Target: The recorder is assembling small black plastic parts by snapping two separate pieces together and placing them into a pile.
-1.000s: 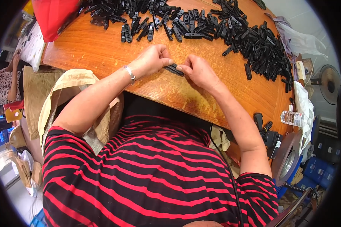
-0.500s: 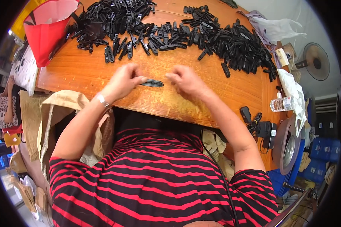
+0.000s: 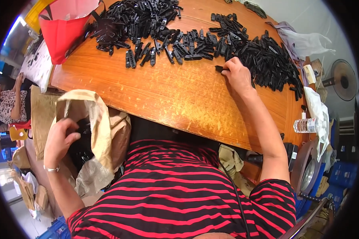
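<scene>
My right hand (image 3: pixel 238 76) pinches a small black plastic part (image 3: pixel 219 68) above the wooden table, beside the right-hand heap of like parts (image 3: pixel 263 59). At the left, my left hand (image 3: pixel 62 137) hangs over the mouth of a tan woven sack (image 3: pixel 99 119). Its thumb stands apart from the curled fingers and nothing shows between them. Down inside the sack lie dark, shiny pieces (image 3: pixel 83 149), too shaded to make out singly. A second heap of black parts (image 3: pixel 143 20) covers the back left of the table.
A red bag (image 3: pixel 64 34) stands at the table's left corner. Along the right edge are a clear bottle (image 3: pixel 305 125), white plastic (image 3: pixel 319 115) and a round lamp-like fixture (image 3: pixel 309 171). A fan (image 3: pixel 343 79) stands beyond. Another person (image 3: pixel 14 101) sits far left.
My left hand has left the table front for the sack mouth, and the part by it is gone from the table. My right hand has reached to the right heap and gripped a part.
</scene>
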